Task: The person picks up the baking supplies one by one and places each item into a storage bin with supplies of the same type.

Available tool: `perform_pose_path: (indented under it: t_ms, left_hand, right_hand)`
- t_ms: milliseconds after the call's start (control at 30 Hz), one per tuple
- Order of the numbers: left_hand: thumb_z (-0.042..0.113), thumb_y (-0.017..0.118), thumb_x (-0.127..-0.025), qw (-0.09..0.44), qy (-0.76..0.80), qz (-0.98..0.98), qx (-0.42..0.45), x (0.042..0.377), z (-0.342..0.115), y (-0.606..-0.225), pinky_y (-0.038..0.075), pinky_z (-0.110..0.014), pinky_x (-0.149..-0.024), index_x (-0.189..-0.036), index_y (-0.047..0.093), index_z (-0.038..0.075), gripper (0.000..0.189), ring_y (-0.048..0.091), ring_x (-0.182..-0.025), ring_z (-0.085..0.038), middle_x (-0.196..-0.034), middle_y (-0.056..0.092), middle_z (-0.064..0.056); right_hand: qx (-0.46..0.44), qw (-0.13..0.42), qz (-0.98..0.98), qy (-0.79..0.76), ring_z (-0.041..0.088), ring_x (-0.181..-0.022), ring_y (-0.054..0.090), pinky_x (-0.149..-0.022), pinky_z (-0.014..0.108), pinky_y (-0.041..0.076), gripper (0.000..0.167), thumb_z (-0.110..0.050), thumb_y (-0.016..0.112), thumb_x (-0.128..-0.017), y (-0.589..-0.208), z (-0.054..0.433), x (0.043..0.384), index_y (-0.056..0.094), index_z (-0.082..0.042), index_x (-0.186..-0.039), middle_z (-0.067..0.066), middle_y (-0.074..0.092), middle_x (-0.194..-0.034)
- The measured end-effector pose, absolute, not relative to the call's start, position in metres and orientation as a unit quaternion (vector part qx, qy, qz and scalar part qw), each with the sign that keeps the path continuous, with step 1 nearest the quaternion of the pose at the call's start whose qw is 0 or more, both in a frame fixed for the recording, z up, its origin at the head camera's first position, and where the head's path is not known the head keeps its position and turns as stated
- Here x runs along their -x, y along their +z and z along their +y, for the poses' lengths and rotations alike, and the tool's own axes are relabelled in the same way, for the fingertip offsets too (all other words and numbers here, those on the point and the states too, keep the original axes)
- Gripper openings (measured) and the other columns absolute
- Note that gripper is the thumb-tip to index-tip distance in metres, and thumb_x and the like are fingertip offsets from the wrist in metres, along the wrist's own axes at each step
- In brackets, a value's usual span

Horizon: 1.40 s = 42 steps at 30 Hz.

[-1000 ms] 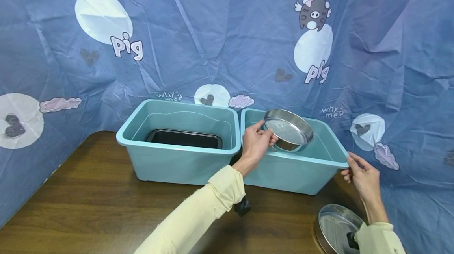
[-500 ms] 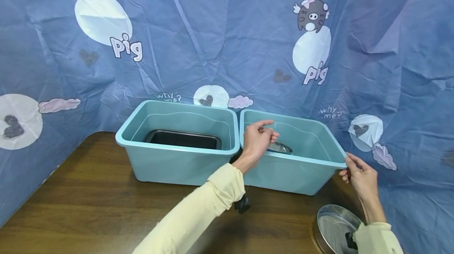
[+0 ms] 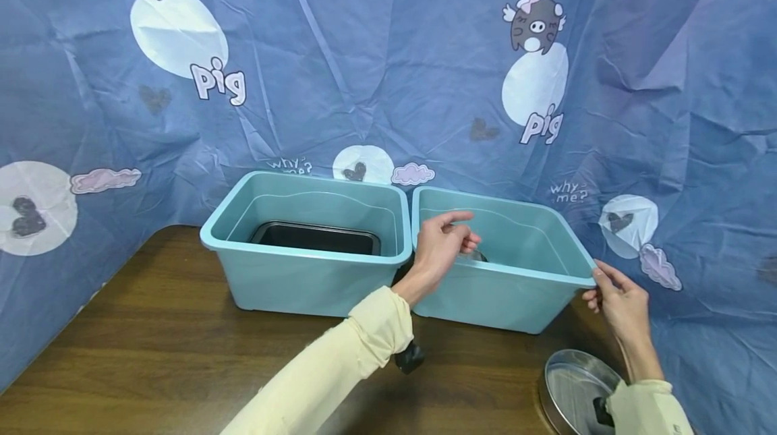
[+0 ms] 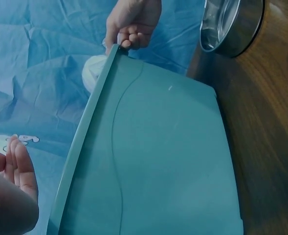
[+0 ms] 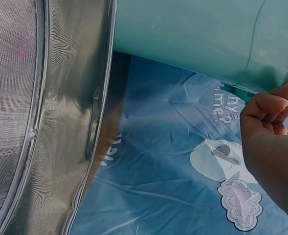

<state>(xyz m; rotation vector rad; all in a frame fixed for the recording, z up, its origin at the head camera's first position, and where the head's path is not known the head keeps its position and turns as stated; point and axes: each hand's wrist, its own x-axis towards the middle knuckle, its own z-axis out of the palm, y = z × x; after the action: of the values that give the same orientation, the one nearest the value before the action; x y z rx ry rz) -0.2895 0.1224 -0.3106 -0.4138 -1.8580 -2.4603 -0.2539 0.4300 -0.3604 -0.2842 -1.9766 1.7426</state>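
Observation:
My left hand point(image 3: 442, 245) hovers over the near-left part of the right teal tub point(image 3: 485, 300), its fingers loosely bent with nothing between them. Only a shiny sliver of a round metal sieve point(image 3: 480, 255) shows inside that tub, behind the hand; the near wall hides the rest. With thumb and fingers my right hand point(image 3: 622, 303) pinches the tub's front right corner, also seen in the right wrist view. Below that hand, a second round sieve point(image 3: 573, 381) with fine mesh rests on the table, partly covered by the right sleeve.
A matching left teal tub point(image 3: 291, 280) stands beside the right one and holds a black rectangular pan point(image 3: 315, 238). Both tubs stand on a brown wooden table point(image 3: 152, 340). Close behind hangs a blue printed curtain point(image 3: 364, 50).
The left hand has let go of the sieve, which dropped into the right tub and has sunk mostly out of sight. The right hand has kept its place on the corner.

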Motion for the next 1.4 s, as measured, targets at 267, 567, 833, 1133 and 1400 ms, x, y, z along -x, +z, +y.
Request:
perform_pose_path:
  t_ms: [267, 567, 833, 1133, 1400]
  left_hand:
    - [-0.005, 0.056, -0.095, -0.003, -0.794, -0.589, 0.151, 0.285, 0.12, -0.313, 0.062, -0.038, -0.08, -0.125, 0.071, -0.001, 0.034, 0.068, -0.069, -0.012, -0.085, 0.075, -0.014]
    - [-0.001, 0.058, -0.097, -0.013, -0.785, -0.594, 0.176, 0.279, 0.12, -0.319, 0.062, -0.038, -0.077, -0.123, 0.073, 0.002, 0.031, 0.073, -0.077, -0.027, -0.084, 0.075, -0.015]
    - [0.0, 0.058, -0.098, -0.028, -0.772, -0.607, 0.186, 0.271, 0.122, -0.326, 0.062, -0.036, -0.076, -0.121, 0.074, 0.003, 0.028, 0.072, -0.081, -0.03, -0.089, 0.075, -0.016]
    - [0.004, 0.059, -0.099, -0.046, -0.757, -0.621, 0.199, 0.262, 0.129, -0.337, 0.061, -0.032, -0.073, -0.118, 0.075, 0.004, 0.024, 0.072, -0.079, -0.026, -0.087, 0.075, -0.006]
    - [0.006, 0.061, -0.1, -0.058, -0.74, -0.633, 0.219, 0.255, 0.135, -0.353, 0.061, -0.03, -0.07, -0.117, 0.075, 0.0, 0.023, 0.071, -0.076, -0.024, -0.087, 0.075, -0.005]
  right_hand:
    - [0.125, 0.238, -0.741, 0.616, 0.004, -0.045, 0.056, -0.044, 0.016, 0.045, 0.038, -0.016, 0.057, -0.107, -0.359, 0.429, 0.255, 0.052, 0.006, -0.138, -0.004, 0.063, -0.056]
    - [0.076, 0.266, -0.742, 0.611, 0.004, -0.046, 0.058, -0.044, 0.017, 0.046, 0.045, -0.02, 0.061, -0.106, -0.369, 0.433, 0.256, 0.054, 0.014, -0.135, -0.003, 0.064, -0.058]
    - [0.061, 0.263, -0.753, 0.6, 0.005, -0.047, 0.059, -0.043, 0.019, 0.048, 0.05, -0.025, 0.063, -0.105, -0.382, 0.452, 0.267, 0.055, 0.011, -0.139, -0.001, 0.066, -0.061]
    - [0.061, 0.259, -0.733, 0.627, 0.006, -0.046, 0.059, -0.043, 0.017, 0.046, 0.046, -0.019, 0.061, -0.105, -0.378, 0.447, 0.264, 0.054, 0.013, -0.138, -0.001, 0.065, -0.059]
    - [0.057, 0.265, -0.732, 0.625, 0.012, -0.048, 0.063, -0.042, 0.022, 0.05, 0.043, -0.032, 0.071, -0.1, -0.444, 0.522, 0.321, 0.067, -0.008, -0.135, 0.009, 0.069, -0.066]
